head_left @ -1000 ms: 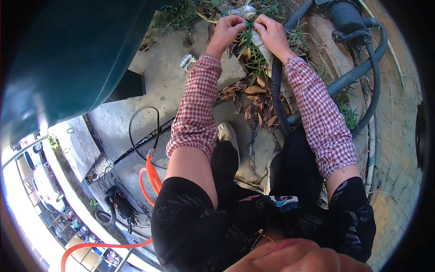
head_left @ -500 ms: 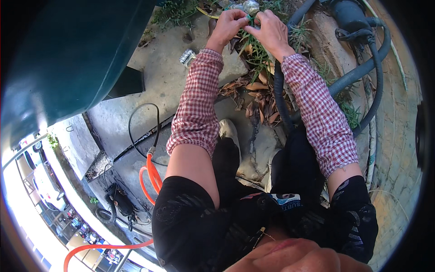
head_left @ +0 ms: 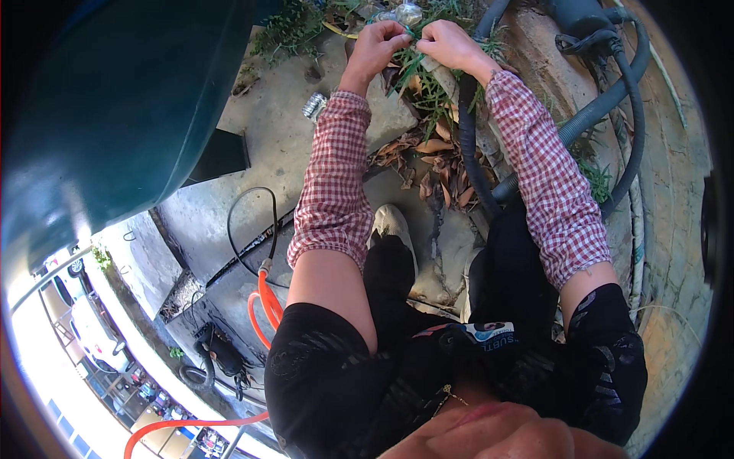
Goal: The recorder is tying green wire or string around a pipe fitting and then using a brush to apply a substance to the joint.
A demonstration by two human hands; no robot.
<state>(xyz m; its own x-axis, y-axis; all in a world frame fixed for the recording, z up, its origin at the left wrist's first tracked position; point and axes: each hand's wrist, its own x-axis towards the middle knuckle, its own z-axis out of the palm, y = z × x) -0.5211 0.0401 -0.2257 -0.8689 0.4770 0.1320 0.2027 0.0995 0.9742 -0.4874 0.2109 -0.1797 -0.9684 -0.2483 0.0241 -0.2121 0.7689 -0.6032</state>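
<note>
- Green thin string is pinched by left hand and right hand, between them, presumably so it is kept steady.
- Silver, crinkled, rounded wrap is seen just beyond.

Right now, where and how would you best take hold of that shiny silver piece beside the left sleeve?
I'd probably pinch the silver piece across its ribbed body, coming from above and its left. It looks short and narrow enough for fingers to span, and in this view the checked left sleeve crowds its right side.
</note>
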